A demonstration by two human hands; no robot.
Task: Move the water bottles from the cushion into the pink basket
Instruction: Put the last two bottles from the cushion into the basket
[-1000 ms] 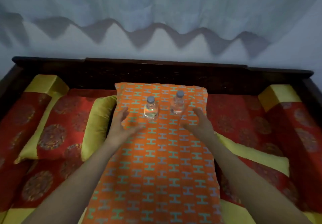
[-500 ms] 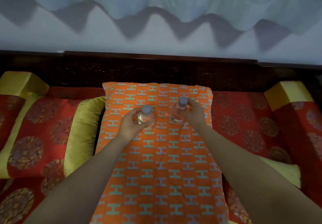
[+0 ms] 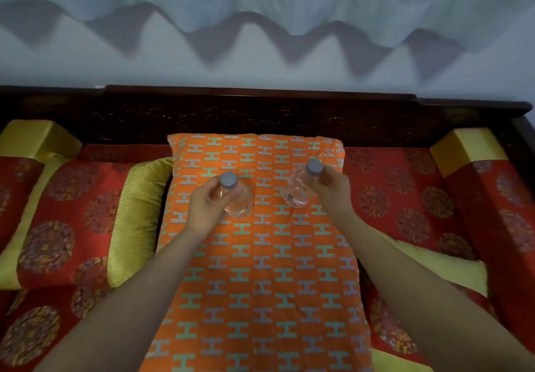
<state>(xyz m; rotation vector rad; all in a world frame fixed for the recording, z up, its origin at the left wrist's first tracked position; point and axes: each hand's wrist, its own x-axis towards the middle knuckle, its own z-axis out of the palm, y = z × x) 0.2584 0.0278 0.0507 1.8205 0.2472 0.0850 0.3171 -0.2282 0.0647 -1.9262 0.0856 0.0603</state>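
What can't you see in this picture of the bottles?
1. The pink basket: nowhere in the head view, beyond its edges.
2. Near side of the left bottle: covered by the left hand.
3. Right side of the right bottle: covered by the right hand.
4. Whether either bottle touches the orange cushion: the steep head view cannot settle it.
5. Both arms past the forearm: cut by the bottom edge.

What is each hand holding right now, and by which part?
Left hand grips the left water bottle around its upper body; right hand grips the right water bottle near its neck.
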